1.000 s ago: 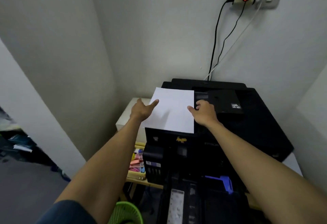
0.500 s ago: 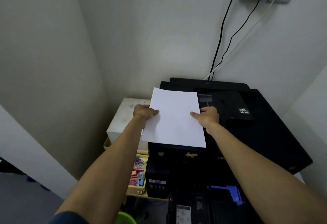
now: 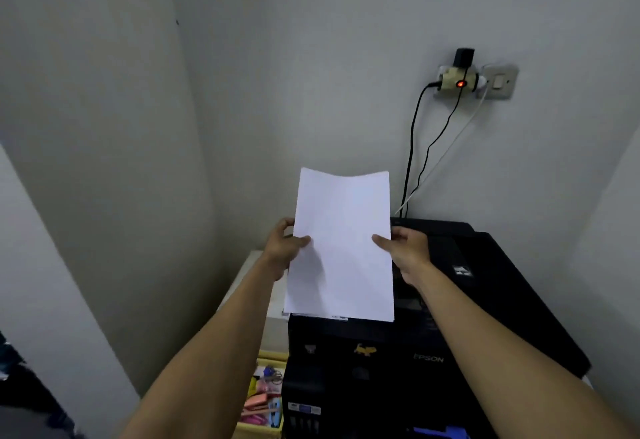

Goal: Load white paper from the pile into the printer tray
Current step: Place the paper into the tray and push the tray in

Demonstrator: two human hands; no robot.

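Observation:
A thin stack of white paper [image 3: 343, 230] is held up nearly upright in front of the wall, its lower edge just above the top of the black printer [image 3: 485, 286]. My left hand [image 3: 282, 250] grips the paper's left edge, thumb on the front. My right hand [image 3: 403, 248] grips the right edge the same way. The top edge of the paper curls slightly. The printer's rear tray is hidden behind the paper.
A wall socket [image 3: 460, 82] with a red light and cables running down to the printer sits up right. A white box [image 3: 249, 279] stands left of the printer, above a yellow tray [image 3: 263, 400] of small stationery. Walls close in on both sides.
Both hands closed on the paper, which lay flat on the printer's top, and raised it from flat to nearly upright. The head camera tilted up.

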